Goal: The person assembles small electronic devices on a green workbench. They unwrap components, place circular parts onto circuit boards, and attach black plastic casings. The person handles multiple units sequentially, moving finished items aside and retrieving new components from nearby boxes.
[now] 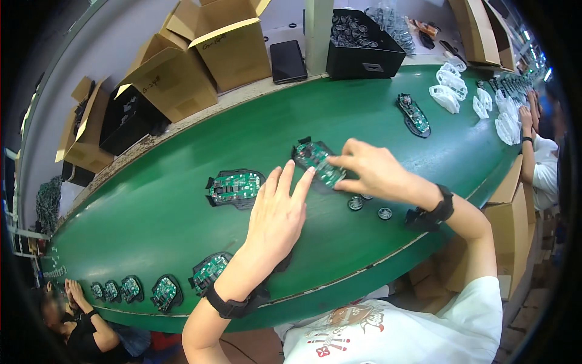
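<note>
A green circuit board in a black plastic shell (314, 156) lies tilted on the green bench in front of me. My right hand (379, 173) grips its right end between thumb and fingers. My left hand (279, 212) has its fingers stretched out, the index fingertip at the board's near left edge. Just left of that hand lies another board in a black shell (237, 185). One more shell with a board (210, 271) sits beside my left forearm, partly hidden by it. Small black wheels (355, 203) with silvery spokes lie below my right hand.
Several boards in shells (165, 292) line the near left edge; another (414, 115) lies far right. White plastic parts (448, 88) stand beyond it. Cardboard boxes (233, 54) and a black bin (365, 60) line the back. Co-workers' arms (526, 139) show at right and lower left.
</note>
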A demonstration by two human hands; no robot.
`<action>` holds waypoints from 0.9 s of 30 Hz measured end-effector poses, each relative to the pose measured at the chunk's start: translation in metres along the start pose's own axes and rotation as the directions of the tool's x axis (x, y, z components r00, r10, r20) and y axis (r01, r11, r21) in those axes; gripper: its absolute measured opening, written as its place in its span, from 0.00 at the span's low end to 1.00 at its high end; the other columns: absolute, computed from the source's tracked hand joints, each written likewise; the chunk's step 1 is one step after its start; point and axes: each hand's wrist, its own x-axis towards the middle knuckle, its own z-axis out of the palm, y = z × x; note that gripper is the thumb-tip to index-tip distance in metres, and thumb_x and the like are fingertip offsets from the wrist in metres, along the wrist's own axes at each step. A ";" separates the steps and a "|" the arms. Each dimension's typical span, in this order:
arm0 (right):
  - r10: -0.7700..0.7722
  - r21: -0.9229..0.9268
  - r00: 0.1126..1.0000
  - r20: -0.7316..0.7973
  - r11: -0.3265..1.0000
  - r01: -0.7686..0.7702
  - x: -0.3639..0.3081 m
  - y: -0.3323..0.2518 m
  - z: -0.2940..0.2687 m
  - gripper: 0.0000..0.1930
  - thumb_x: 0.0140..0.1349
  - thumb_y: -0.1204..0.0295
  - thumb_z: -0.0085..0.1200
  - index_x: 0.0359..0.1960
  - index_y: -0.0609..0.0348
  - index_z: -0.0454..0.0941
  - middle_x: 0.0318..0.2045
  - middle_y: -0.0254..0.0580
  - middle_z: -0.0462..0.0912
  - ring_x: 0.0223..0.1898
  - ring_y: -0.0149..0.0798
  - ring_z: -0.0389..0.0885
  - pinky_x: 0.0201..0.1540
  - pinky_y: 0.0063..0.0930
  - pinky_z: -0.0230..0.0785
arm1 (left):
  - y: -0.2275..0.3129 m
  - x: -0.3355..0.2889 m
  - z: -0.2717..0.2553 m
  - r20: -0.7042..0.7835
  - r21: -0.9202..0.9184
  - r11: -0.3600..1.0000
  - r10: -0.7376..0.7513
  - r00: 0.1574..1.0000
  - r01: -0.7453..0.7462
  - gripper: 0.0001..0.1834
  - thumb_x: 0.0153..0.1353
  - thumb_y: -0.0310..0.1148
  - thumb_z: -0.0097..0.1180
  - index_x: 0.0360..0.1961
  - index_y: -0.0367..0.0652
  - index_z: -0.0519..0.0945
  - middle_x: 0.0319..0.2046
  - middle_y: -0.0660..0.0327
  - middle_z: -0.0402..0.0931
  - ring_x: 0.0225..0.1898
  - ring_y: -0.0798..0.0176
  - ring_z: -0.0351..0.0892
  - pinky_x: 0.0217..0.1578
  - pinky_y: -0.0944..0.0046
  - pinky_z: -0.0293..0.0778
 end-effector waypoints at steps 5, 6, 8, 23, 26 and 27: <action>-0.090 0.065 0.996 0.012 0.994 0.089 -0.021 -0.010 -0.004 0.21 0.58 0.63 0.62 0.53 0.54 0.79 0.41 0.43 0.77 0.45 0.47 0.78 0.43 0.42 0.75 | 0.001 0.004 0.020 0.038 0.069 0.997 0.028 0.999 -0.031 0.34 0.51 0.20 0.59 0.62 0.50 0.73 0.67 0.39 0.58 0.65 0.36 0.62 0.63 0.47 0.65; -0.102 0.099 0.995 -0.009 0.990 0.102 -0.028 -0.008 -0.010 0.20 0.59 0.64 0.61 0.53 0.54 0.79 0.41 0.42 0.78 0.45 0.47 0.78 0.43 0.42 0.75 | 0.002 0.003 0.021 0.057 0.077 0.997 0.020 0.998 -0.024 0.34 0.51 0.21 0.59 0.62 0.50 0.73 0.67 0.39 0.58 0.65 0.37 0.62 0.63 0.47 0.65; 0.044 0.037 0.997 -0.055 0.998 -0.042 -0.045 0.000 -0.027 0.19 0.59 0.71 0.59 0.53 0.52 0.79 0.43 0.40 0.78 0.47 0.46 0.77 0.46 0.40 0.73 | 0.005 0.001 0.019 0.098 0.090 0.996 0.005 0.995 -0.014 0.34 0.51 0.21 0.59 0.63 0.50 0.72 0.66 0.39 0.58 0.65 0.37 0.63 0.63 0.48 0.65; 0.229 0.112 0.969 -0.089 0.969 -0.219 -0.107 0.024 -0.012 0.16 0.56 0.75 0.62 0.48 0.59 0.81 0.41 0.45 0.78 0.38 0.49 0.80 0.43 0.38 0.74 | 0.077 -0.065 0.005 0.229 0.070 0.997 -0.055 0.972 0.040 0.31 0.53 0.37 0.64 0.62 0.57 0.74 0.64 0.39 0.62 0.65 0.36 0.61 0.61 0.38 0.62; 0.244 0.142 0.964 -0.102 0.963 -0.229 -0.104 0.025 -0.016 0.18 0.53 0.75 0.66 0.47 0.59 0.81 0.33 0.41 0.79 0.32 0.41 0.78 0.35 0.34 0.72 | 0.069 -0.064 -0.004 0.215 0.009 1.000 -0.020 0.976 0.018 0.31 0.55 0.35 0.63 0.62 0.60 0.73 0.65 0.41 0.61 0.65 0.38 0.62 0.61 0.37 0.62; 0.254 0.165 0.961 -0.110 0.958 -0.235 -0.102 0.019 -0.019 0.18 0.52 0.74 0.66 0.47 0.59 0.82 0.32 0.40 0.79 0.29 0.39 0.77 0.33 0.32 0.71 | 0.064 -0.063 -0.006 0.207 0.039 0.999 0.007 0.978 -0.015 0.32 0.54 0.36 0.63 0.62 0.60 0.73 0.65 0.41 0.61 0.65 0.39 0.62 0.61 0.36 0.62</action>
